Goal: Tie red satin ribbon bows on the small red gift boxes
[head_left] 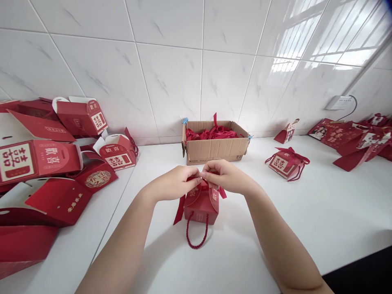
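A small red gift box (200, 209) stands on the white counter (245, 253) in front of me, a red cord handle hanging down its near side. A red ribbon (180, 209) runs through its top flaps, one end trailing to the left. My left hand (177, 181) and my right hand (225, 175) meet just above the box top. Both are closed, each pinching the ribbon at the flaps.
An open cardboard box (214, 149) of red ribbons sits behind against the tiled wall. A ribbon-tied red box (286, 163) stands to the right, with flat red cards (352, 141) beyond. Several red boxes (39, 159) are piled on the left.
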The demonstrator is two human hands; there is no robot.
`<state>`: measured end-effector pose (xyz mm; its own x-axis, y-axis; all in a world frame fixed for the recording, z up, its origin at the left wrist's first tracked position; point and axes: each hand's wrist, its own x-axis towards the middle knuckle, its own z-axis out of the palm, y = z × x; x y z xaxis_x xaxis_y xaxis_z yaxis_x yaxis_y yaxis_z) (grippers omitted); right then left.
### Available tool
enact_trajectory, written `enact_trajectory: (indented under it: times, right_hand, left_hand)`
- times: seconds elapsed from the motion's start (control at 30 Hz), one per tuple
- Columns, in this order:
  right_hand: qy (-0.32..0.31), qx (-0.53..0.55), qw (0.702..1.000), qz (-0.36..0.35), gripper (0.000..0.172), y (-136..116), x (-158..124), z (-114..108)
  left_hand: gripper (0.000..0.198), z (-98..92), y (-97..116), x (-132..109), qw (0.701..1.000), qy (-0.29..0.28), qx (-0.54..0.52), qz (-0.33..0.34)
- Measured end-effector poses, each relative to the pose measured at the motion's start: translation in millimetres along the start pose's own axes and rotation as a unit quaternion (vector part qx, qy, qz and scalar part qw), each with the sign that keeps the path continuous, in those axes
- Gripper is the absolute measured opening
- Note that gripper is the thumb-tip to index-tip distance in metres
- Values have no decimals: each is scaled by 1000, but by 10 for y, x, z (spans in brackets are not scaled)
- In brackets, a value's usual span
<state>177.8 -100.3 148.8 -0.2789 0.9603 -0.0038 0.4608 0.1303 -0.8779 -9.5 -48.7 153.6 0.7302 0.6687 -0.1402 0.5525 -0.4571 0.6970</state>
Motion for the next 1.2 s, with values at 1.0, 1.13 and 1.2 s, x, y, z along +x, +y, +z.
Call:
enact_trajectory:
  times: [1.0, 1.13, 1.2]
  right_hand:
    - [-78, 55, 995, 40, 26, 130, 124, 42]
    - [-77, 61, 994, 39, 27, 122, 117, 50]
    - [-78, 62, 995, 31, 28, 113, 113, 54]
  left_hand:
    - [30, -42, -17, 29, 998, -56, -21, 1]
    - [31, -60, -31, 31, 997, -64, -46, 3]
    - [30, -73, -41, 30, 996, -71, -57, 14]
